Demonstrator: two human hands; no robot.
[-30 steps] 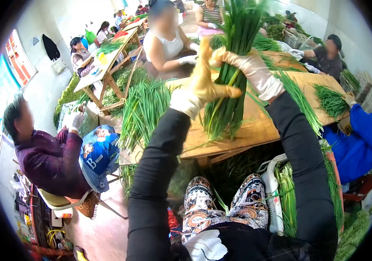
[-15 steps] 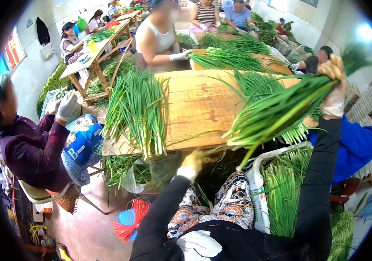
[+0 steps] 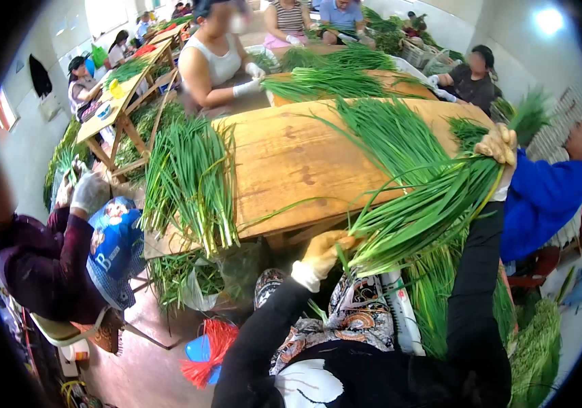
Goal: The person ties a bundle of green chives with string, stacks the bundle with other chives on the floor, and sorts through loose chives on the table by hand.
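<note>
Has a tight grip with the right hand on a big green bunch, between 2 and 3 o'clock. Squeezes near the leafy tips, with a tuft poking out past the fist. Lets the long leaves hang and slant down to the stalk ends, near 5 o'clock. Has the left hand there too, right beside the ends, fingers bent. Can't tell if closed on any stalks or just about touching.

Has just brought the left hand up next to the bunch, from down by the knees. Has also let the bunch dip lower at the same time. Puts both ends of the bunch close to a hand, by the look of it, so looks easier to handle than with one hand alone.

Holds the bunch across the near edge of the bench, partly over a white crate at 4 to 5 o'clock. Shows one green pile on the bench at 9 o'clock, another pile at 2 o'clock, and red strings low at 7 o'clock.
</note>
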